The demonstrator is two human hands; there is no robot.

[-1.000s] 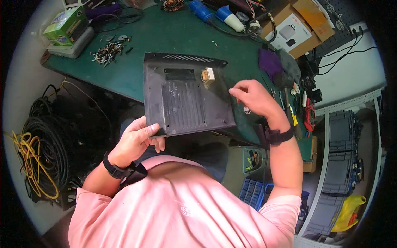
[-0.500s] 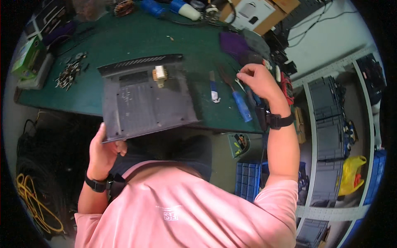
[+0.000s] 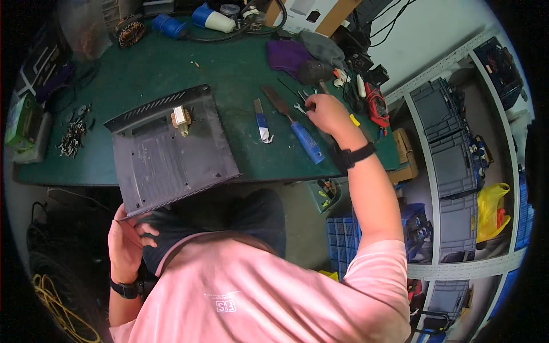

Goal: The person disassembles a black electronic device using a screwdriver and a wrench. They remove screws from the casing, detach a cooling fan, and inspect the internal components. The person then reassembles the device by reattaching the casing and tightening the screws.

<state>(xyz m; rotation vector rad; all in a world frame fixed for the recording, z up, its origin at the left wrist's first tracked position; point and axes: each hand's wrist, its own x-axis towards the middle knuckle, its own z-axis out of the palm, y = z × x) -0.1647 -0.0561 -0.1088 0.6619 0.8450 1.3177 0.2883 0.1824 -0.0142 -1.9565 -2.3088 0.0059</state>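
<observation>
A dark grey metal panel point(image 3: 171, 163) with a slotted, bent-up far edge lies partly on the bench and juts over its front edge. On it sits a small transformer point(image 3: 181, 119) with copper-coloured windings and a white top. My left hand point(image 3: 127, 240) grips the panel's near left corner, thumb at the edge and fingers below. Over at the right, my right hand point(image 3: 333, 114) reaches down among slim metal tools, its fingertips closed beside a small wrench point(image 3: 299, 108); what they hold is hidden. Left of that hand lie a blue-handled chisel point(image 3: 307, 142) and a blade with a blue-and-white wrapped grip point(image 3: 262, 128).
Loose screws point(image 3: 73, 132) are heaped at the bench's left. A purple cloth point(image 3: 289, 57), a hammer point(image 3: 315, 73) and a red multimeter point(image 3: 377, 106) lie beyond my right hand. Blue connectors point(image 3: 170, 27) stand at the back. Shelves with grey crates point(image 3: 452, 166) rise at the right.
My view has shifted, so the bench sits further left. My right hand has lowered from above the tools to among them. My left hand still grips the panel's corner.
</observation>
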